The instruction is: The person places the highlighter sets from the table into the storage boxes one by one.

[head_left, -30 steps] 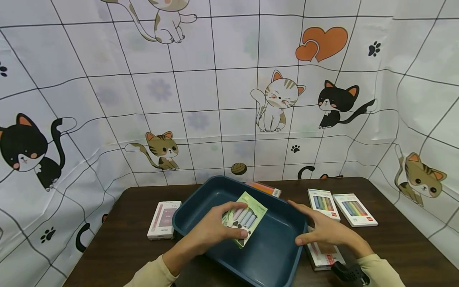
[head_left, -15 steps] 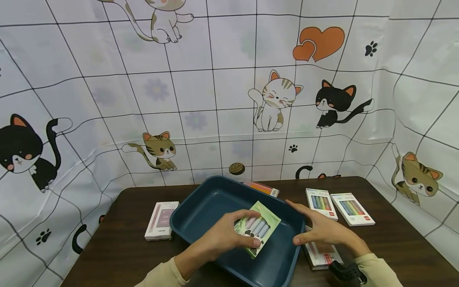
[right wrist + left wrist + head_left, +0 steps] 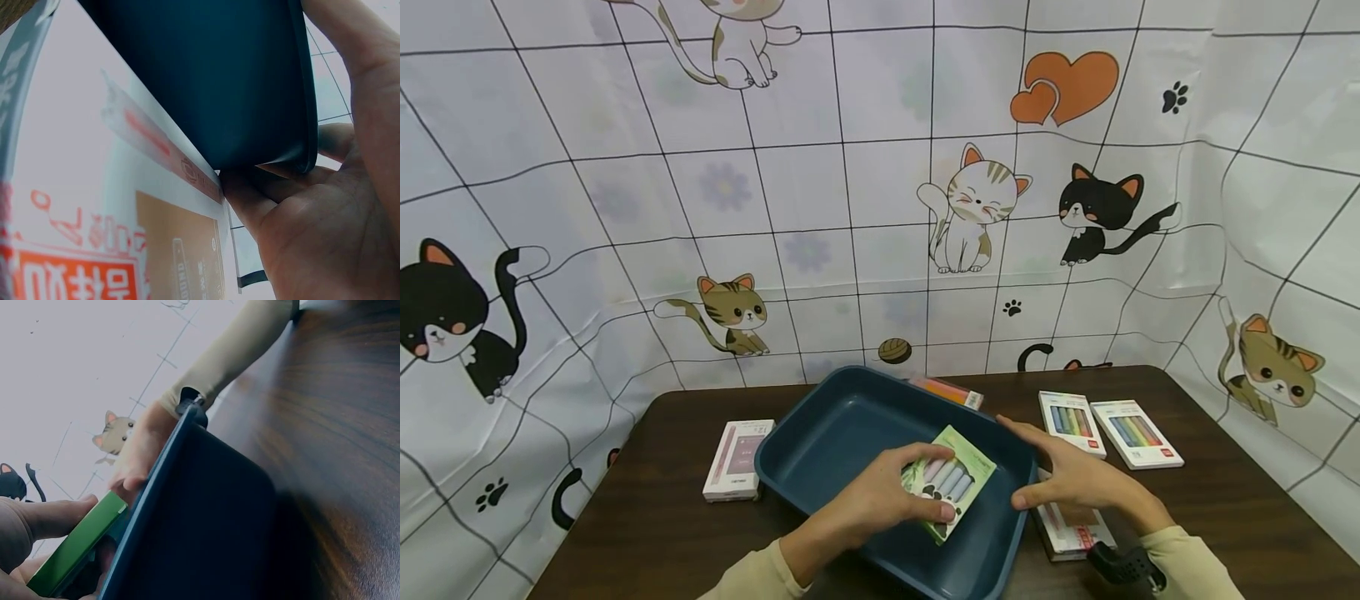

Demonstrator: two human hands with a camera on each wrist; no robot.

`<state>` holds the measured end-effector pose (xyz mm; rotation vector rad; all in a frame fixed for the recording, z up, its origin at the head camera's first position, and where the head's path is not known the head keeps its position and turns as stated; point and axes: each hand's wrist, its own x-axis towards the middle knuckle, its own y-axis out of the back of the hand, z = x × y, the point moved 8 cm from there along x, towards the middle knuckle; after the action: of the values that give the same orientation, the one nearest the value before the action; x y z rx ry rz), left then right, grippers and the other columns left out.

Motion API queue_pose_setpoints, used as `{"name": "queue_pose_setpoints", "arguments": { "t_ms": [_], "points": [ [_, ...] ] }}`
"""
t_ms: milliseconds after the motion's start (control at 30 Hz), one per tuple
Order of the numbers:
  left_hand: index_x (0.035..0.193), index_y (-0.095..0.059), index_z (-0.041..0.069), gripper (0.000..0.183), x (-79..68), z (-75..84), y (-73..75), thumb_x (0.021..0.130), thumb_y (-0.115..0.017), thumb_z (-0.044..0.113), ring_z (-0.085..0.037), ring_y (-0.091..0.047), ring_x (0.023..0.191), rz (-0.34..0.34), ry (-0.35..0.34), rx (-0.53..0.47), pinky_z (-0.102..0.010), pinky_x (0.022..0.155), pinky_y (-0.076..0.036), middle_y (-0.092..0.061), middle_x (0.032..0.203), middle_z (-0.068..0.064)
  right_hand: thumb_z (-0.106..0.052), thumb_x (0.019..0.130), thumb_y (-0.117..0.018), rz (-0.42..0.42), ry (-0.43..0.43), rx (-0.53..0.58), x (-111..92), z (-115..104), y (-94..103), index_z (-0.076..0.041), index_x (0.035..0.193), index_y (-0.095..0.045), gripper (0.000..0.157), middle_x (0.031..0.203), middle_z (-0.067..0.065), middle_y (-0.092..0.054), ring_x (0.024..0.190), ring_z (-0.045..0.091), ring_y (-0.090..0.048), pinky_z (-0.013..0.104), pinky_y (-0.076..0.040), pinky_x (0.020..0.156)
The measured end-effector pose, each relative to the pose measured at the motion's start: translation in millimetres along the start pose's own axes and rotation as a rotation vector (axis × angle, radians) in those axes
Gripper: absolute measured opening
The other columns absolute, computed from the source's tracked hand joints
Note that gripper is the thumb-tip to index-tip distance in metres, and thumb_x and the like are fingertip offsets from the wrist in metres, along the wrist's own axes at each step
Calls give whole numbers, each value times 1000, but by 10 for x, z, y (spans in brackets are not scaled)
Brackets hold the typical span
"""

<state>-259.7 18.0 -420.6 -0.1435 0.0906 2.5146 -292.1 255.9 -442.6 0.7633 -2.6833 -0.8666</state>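
Cat-printed cloth (image 3: 850, 192) hangs behind a dark table (image 3: 662, 475). Above the blue bin (image 3: 827, 450), a green box (image 3: 953, 485) is pinched between the thumb and fingers of the left hand (image 3: 887, 493); the right hand (image 3: 1075, 479) curls its fingers round the bin's right rim. A pinkish box (image 3: 739, 461) lies just left of the bin, white boxes (image 3: 1138, 435) to its right.

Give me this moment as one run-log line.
left grip: holding green box over blue bin; right grip: holding bin's right side
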Motion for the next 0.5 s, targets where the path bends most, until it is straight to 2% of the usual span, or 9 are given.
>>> {"name": "queue_pose_setpoints", "arguments": {
  "t_ms": [300,500],
  "points": [
    [134,-66,16,56,35,-58,-118,84,-81,-4,-27,-62,88,-20,13,-3,-38,70,-57,-58,109,-16,-26,83,-85,-2,-9,17,0,-6,-11,-23,164,-23,102,162,20,-26,142,49,-28,72,-32,103],
    [133,-66,15,51,40,-62,-153,87,-73,-4,-26,-64,88,-24,19,11,-42,70,-58,-59,110,-14,-26,83,-85,-5,-12,28,-8,0,-9,-24,164,-23,102,162,20,-26,142,50,-28,73,-31,103]
  ]
}}
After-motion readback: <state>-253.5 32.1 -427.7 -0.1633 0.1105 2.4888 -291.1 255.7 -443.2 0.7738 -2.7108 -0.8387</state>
